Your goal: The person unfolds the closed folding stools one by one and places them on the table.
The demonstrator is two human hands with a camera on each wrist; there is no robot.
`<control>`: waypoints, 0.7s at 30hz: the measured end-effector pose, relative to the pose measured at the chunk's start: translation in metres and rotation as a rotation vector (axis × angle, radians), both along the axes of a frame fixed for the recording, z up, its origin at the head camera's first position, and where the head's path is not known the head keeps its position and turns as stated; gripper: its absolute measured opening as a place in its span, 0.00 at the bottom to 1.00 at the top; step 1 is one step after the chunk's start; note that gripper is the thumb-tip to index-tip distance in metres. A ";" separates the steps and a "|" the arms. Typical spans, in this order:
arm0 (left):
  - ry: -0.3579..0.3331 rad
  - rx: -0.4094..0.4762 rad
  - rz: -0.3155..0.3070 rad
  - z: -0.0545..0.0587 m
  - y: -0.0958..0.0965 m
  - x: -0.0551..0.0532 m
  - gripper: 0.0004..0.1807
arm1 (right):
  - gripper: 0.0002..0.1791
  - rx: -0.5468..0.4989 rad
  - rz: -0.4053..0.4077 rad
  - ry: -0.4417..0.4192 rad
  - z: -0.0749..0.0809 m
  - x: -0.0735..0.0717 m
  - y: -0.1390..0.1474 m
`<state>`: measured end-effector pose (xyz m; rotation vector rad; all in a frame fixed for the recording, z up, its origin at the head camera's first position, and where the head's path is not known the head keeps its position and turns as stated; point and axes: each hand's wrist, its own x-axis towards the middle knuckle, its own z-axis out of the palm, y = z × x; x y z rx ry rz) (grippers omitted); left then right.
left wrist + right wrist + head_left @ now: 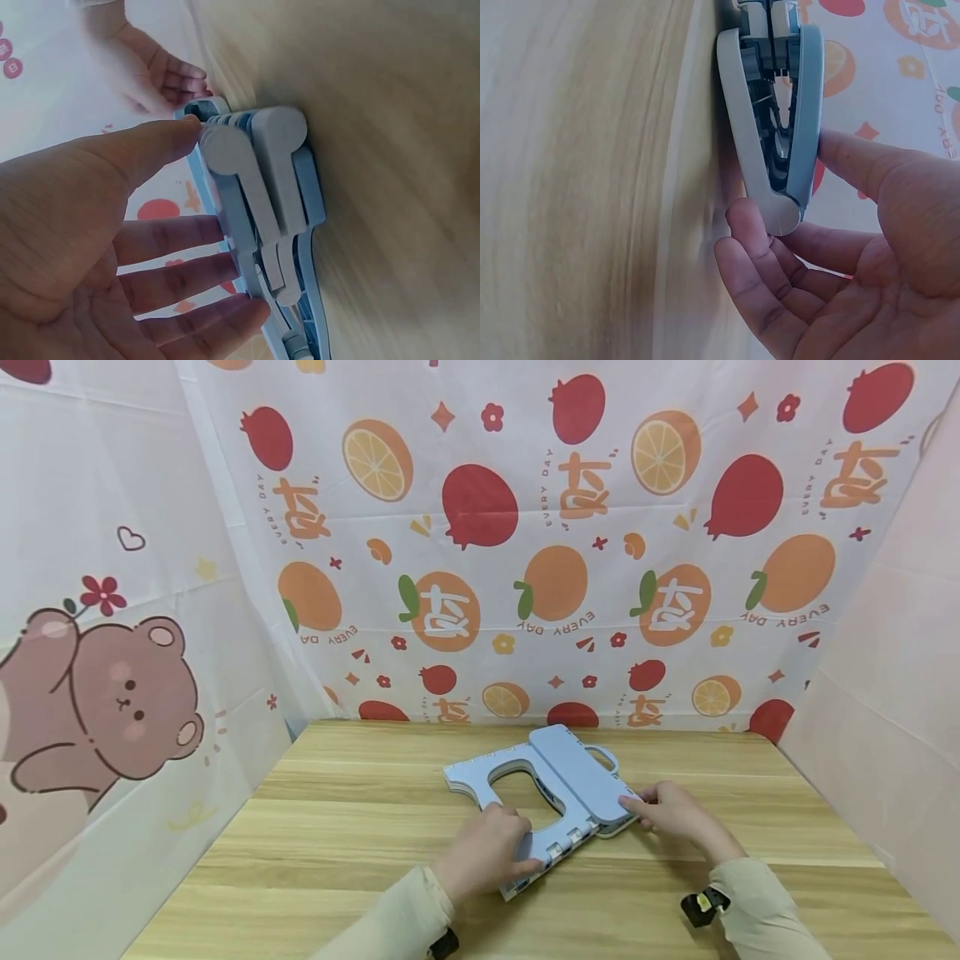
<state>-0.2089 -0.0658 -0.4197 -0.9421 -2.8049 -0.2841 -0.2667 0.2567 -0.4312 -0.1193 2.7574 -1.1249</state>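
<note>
A light blue and white folding stool lies folded flat on the wooden table, its long seat panel at the right and its leg panel with a large cutout at the left. My left hand holds the leg panel, fingers at the cutout and thumb by the near hinged edge. In the left wrist view, the white hinge pieces show beside that hand. The right hand pinches the seat panel's right near corner, thumb on the blue side. In the right wrist view, its fingers curl around the white rounded end.
The wooden table extends around the stool on all sides. A fruit-printed curtain hangs behind the table's back edge. Pale cloths, one with a bear print, flank it. A loop handle sticks out from the stool's far side.
</note>
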 end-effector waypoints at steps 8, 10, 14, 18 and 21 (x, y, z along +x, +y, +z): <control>0.037 0.014 -0.002 0.001 -0.002 0.006 0.24 | 0.23 -0.015 0.030 0.065 0.008 0.002 0.004; 0.077 0.027 -0.019 0.001 -0.003 0.008 0.24 | 0.20 -0.005 0.042 0.094 0.015 0.005 0.005; 0.142 0.067 -0.048 0.001 -0.005 0.012 0.23 | 0.19 0.017 0.058 0.164 0.032 0.011 0.004; 0.161 0.088 -0.058 0.001 -0.006 0.014 0.22 | 0.20 0.038 0.055 0.218 0.048 0.019 0.002; 0.159 0.096 -0.060 0.002 -0.007 0.015 0.22 | 0.21 0.056 0.049 0.241 0.058 0.026 -0.001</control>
